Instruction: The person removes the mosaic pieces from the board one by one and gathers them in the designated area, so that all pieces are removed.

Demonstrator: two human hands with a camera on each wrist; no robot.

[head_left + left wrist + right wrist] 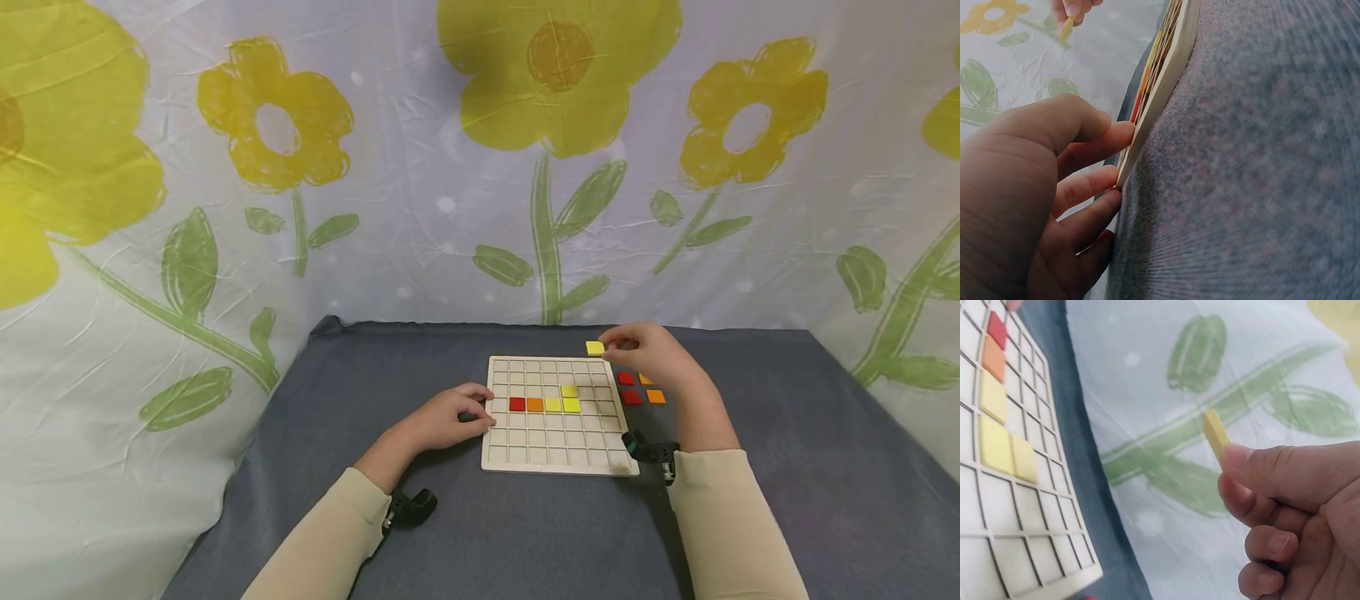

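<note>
A square yellow tile [595, 348] is held in the air just beyond the far edge of a wooden grid board [543, 457], toward its right corner. The tile is pinched at its right side between the thumb and fingertips of the right hand [660, 358], so that its free side is directed left; its broad face is turned up toward the head camera, while in the right wrist view it is seen nearly edge-on, as a thin slab roughly parallel to the board. No single long axis is offered by its square face. The left edge of the board is touched by the fingertips of the left hand [442, 418], whose fingers are loosely bent and spread. On the board, a row running left to right is formed by a red tile [517, 404], an orange tile [535, 404] and two yellow tiles [552, 405]; a further yellow square [569, 391] is set in the cell directly beyond the rightmost of these. To the right of the board, two loose red tiles [631, 397] and two loose orange tiles [656, 397] are laid on a dark grey cloth [510, 533], one orange piece being partly hidden by the right hand. Behind, a pale backdrop [405, 167] is printed with yellow flowers.
</note>
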